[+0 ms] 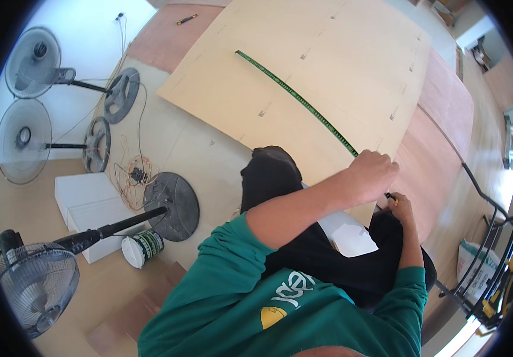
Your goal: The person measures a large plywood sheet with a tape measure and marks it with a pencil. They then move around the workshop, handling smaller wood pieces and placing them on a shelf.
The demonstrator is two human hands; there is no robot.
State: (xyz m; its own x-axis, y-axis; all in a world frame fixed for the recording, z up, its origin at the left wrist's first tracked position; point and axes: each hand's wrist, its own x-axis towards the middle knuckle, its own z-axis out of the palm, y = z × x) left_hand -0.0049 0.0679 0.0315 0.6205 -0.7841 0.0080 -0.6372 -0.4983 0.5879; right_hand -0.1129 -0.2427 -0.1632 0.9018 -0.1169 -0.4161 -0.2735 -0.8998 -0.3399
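Note:
A green tape measure blade [295, 95] lies extended diagonally across a pale board [346, 65], its end toward the upper left. My left hand [372, 175] is closed on the blade near the board's lower right edge. Just below it, my right hand [402, 205] grips the black and yellow tape case [393, 197], which is mostly hidden by the fingers. A white sheet [349, 238] rests on my dark-clad lap under my left forearm.
A pinkish board [432, 154] extends right, beside a black metal frame [485, 199] holding tools. A yellow-black cutter [186, 19] lies at the back. Left are several fans [36, 291], white boxes [84, 202], tangled cables [128, 160] and a bucket [143, 249].

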